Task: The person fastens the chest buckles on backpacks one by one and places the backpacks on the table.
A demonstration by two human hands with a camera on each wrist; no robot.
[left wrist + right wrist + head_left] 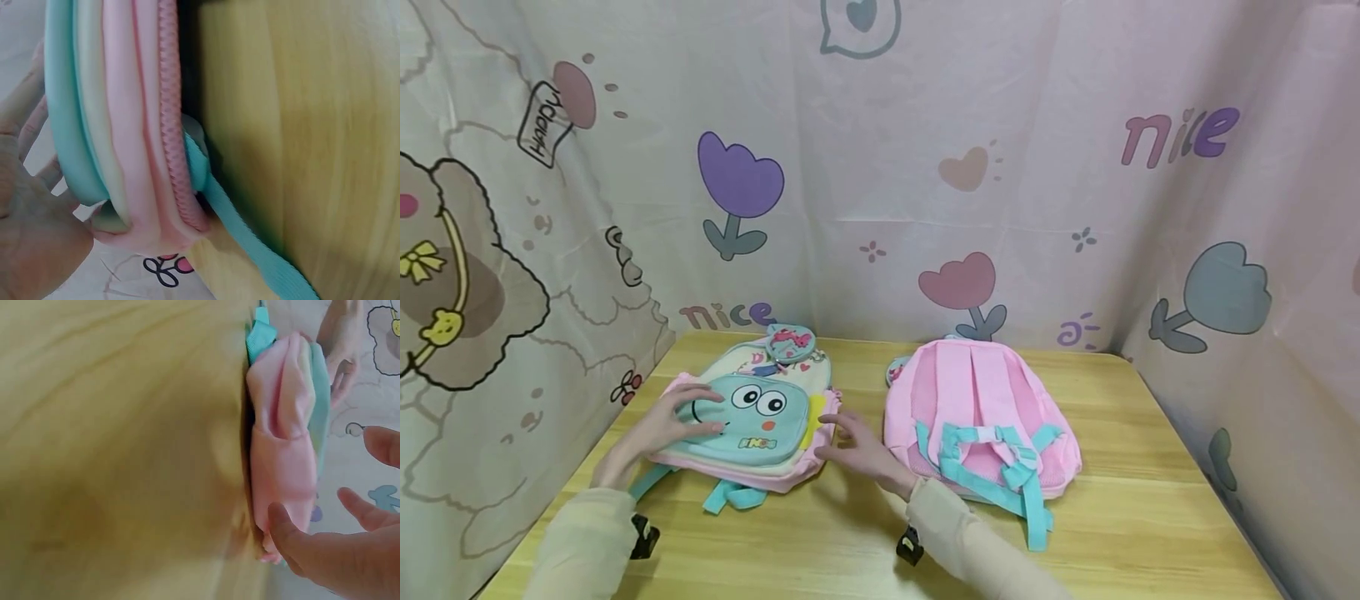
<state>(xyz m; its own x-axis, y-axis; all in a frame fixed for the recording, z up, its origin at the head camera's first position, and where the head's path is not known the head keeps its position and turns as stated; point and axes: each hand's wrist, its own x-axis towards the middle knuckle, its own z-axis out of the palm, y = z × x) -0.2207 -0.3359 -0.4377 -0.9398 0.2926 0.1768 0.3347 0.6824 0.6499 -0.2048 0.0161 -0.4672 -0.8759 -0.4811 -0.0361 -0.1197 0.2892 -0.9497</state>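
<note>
A child's backpack lies on its back at the left, with a mint front pocket bearing cartoon eyes, a cream panel and pink sides. My left hand is at its left edge, fingers reaching over the mint pocket. In the left wrist view the spread fingers of that left hand lie along the bag's mint and pink layers. By the bag's right side, my right hand has its fingers spread and slightly bent, holding nothing. The right wrist view shows the right hand beside the pink side pocket.
A second pink backpack lies face down to the right, its mint straps trailing on the wooden table. A round charm sits at the left bag's top. Printed curtains surround the table's back and sides.
</note>
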